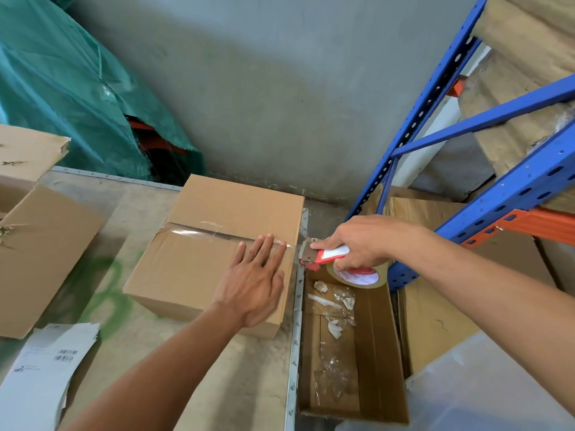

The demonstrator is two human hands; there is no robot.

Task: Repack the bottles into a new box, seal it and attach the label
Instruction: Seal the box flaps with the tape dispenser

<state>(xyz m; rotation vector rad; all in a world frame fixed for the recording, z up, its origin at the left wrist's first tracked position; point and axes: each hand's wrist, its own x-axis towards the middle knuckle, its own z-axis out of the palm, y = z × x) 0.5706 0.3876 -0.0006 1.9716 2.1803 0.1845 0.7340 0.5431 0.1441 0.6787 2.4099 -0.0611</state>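
A closed brown cardboard box [199, 244] sits on the worktable [174, 353], with clear tape running along its top seam. My left hand [253, 279] lies flat on the box top, fingers straight, pressing the tape end near the right edge. My right hand [357, 241] grips a red and white tape dispenser [329, 256] just off the box's right edge; its roll of brown tape [361, 278] hangs below. No bottles are visible.
An opened old box [40, 244] stands at the left. A white label sheet [43, 368] lies at the table's front left. Right of the table is an open carton [373, 353] holding plastic scraps, then a blue shelf rack [435, 119] and a translucent bin [485, 384].
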